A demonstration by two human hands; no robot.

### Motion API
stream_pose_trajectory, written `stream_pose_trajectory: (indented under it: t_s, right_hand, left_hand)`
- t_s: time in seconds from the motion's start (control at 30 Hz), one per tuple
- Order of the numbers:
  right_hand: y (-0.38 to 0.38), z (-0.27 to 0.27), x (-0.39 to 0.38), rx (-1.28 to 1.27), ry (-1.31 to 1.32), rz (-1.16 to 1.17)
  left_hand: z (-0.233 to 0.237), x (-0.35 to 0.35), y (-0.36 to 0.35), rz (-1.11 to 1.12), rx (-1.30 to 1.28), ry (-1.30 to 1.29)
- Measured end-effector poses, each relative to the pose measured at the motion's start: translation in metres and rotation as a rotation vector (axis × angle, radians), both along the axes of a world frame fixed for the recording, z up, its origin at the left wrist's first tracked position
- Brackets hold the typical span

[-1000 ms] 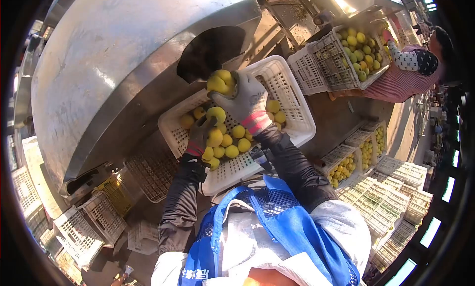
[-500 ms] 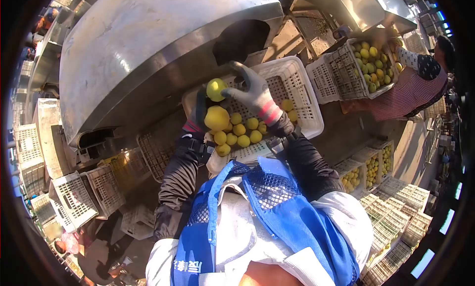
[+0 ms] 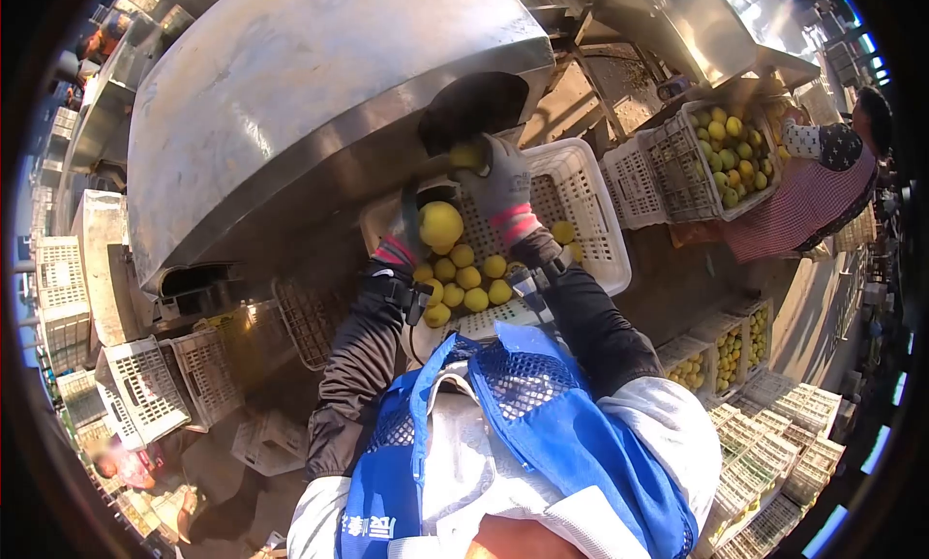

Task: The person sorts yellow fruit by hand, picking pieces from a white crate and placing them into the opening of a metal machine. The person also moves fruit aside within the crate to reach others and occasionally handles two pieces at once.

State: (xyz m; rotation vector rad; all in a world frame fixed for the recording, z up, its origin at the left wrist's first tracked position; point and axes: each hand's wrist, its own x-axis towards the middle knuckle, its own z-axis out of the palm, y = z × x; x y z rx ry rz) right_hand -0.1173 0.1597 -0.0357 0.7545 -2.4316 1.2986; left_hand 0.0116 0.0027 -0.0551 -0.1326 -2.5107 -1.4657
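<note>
My right hand (image 3: 501, 183), in a grey glove with a pink-striped cuff, is closed around a yellow-green round fruit (image 3: 468, 155). It is just below the dark opening (image 3: 479, 106) of a large metal machine. Gloved too, my left hand (image 3: 404, 228) holds a larger yellow round fruit (image 3: 440, 224) over the left side of a white plastic crate (image 3: 602, 211); its fingers are partly hidden. Below both hands, several yellow fruits (image 3: 471, 276) lie in the crate, bunched toward its near left side, with a couple near its right wall.
The metal machine (image 3: 319, 85) curves across the far side. At right, a person (image 3: 803, 186) stands beside a tilted crate of fruit (image 3: 728, 152). Stacked crates (image 3: 774, 433) stand at lower right, and more crates (image 3: 145, 390) at lower left.
My right hand has moved up and away with the yellow-green fruit, toward the machine's opening. My left hand has shifted slightly to the right, still holding the larger fruit.
</note>
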Motion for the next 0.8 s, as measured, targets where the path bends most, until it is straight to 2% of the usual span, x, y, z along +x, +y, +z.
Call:
stream_pose_trajectory:
  t_s: [0.07, 0.1, 0.13, 0.17, 0.23, 0.27, 0.3, 0.33, 0.37, 0.4, 0.43, 0.5, 0.53, 0.6, 0.63, 0.7, 0.73, 0.77, 0.8]
  right_hand:
    - [-0.019, -0.003, -0.029, 0.042, 0.039, -0.01]
    - [-0.029, -0.004, -0.046, 0.192, -0.008, 0.011]
    - [-0.035, -0.006, -0.055, 0.343, -0.055, 0.03]
    - [-0.04, -0.006, -0.058, 0.342, -0.061, 0.036]
    - [-0.045, -0.01, -0.06, 0.224, 0.217, -0.088]
    - [-0.039, -0.013, -0.056, 0.232, 0.216, -0.085]
    - [-0.028, -0.002, -0.045, 0.059, 0.109, -0.037]
    - [-0.019, 0.008, -0.031, -0.113, 0.001, 0.01]
    - [-0.009, 0.014, -0.013, -0.11, 0.003, 0.009]
    - [0.002, 0.019, 0.006, -0.015, 0.018, 0.132]
    - [0.01, 0.021, 0.019, 0.083, 0.03, 0.252]
    - [0.013, 0.013, 0.029, 0.122, 0.047, 0.205]
    - [0.015, 0.006, 0.034, 0.156, 0.06, 0.164]
    - [0.01, -0.008, 0.017, 0.148, 0.099, 0.118]
    - [0.006, -0.015, 0.009, 0.121, 0.148, 0.061]
    - [-0.008, -0.023, -0.018, 0.149, 0.227, 0.0]
    - [-0.02, -0.026, -0.036, 0.184, 0.243, -0.009]
    - [-0.032, -0.03, -0.051, 0.227, 0.25, -0.018]
    - [-0.046, -0.032, -0.068, 0.157, 0.206, 0.016]
  left_hand:
    - [-0.009, 0.0, -0.011, 0.071, 0.289, -0.213]
    - [0.001, 0.002, -0.011, 0.084, 0.286, -0.221]
    - [0.022, 0.005, -0.008, 0.192, -0.093, -0.174]
    - [0.032, 0.005, -0.007, 0.291, -0.474, -0.12]
    - [0.028, -0.005, -0.015, 0.251, -0.413, -0.168]
    - [0.025, -0.007, -0.015, 0.213, -0.346, -0.21]
    - [0.041, -0.007, -0.009, 0.273, -0.456, -0.241]
    - [0.05, -0.01, -0.005, 0.274, -0.452, -0.239]
    - [0.056, -0.013, -0.001, 0.242, -0.322, -0.226]
    - [0.059, -0.018, 0.0, 0.207, -0.193, -0.208]
    - [0.04, -0.025, -0.001, 0.202, -0.19, -0.204]
    - [-0.014, -0.041, -0.003, 0.116, 0.929, -0.273]
    - [-0.016, -0.04, -0.001, 0.11, 0.936, -0.279]
    - [-0.015, -0.041, -0.001, 0.212, -0.215, 0.129]
    - [-0.015, -0.042, 0.002, 0.21, -0.215, 0.121]
    - [-0.005, -0.044, 0.013, 0.436, 1.268, -0.491]
    - [-0.009, -0.041, 0.013, 0.443, 1.275, -0.515]
    - [-0.017, -0.035, 0.01, 0.448, 1.144, -0.597]
    - [-0.03, -0.029, 0.01, 0.446, 1.016, -0.679]
